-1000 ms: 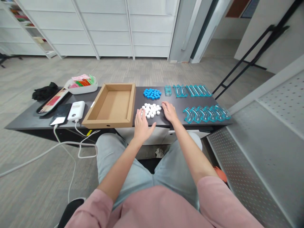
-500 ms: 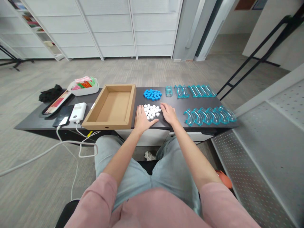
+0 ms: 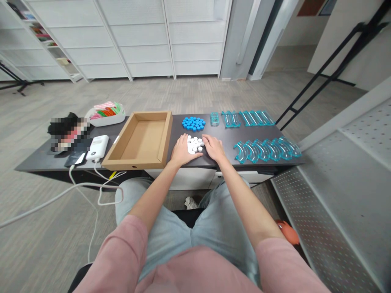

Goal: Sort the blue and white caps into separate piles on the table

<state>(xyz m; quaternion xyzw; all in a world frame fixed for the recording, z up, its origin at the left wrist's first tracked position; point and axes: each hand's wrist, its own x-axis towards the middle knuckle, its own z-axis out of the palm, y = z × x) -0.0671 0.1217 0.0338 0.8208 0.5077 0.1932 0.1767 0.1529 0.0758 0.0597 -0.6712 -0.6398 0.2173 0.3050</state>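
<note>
A pile of small white pieces (image 3: 194,144) lies on the dark tabletop between my hands. My left hand (image 3: 182,149) lies along the pile's left side, its fingers stretched forward and its thumb reaching along the near edge. On the other side my right hand (image 3: 214,147) touches the pile with its fingertips, the fingers extended and slightly bent. Neither hand grips a piece. Just beyond the white pile sits a cluster of small blue pieces (image 3: 193,123). To the right are curved clear-teal plastic parts (image 3: 267,150) in a row.
An open cardboard box (image 3: 139,140) stands left of my hands. Straight teal parts (image 3: 257,118) line the back right, near a small teal piece (image 3: 214,119). Farther left are a white power bank (image 3: 98,147) with cables and a white tray (image 3: 107,120) of colourful items.
My hands have drawn slightly closer together, and the white pile between them looks narrower and more bunched. The whole view has shifted a little.
</note>
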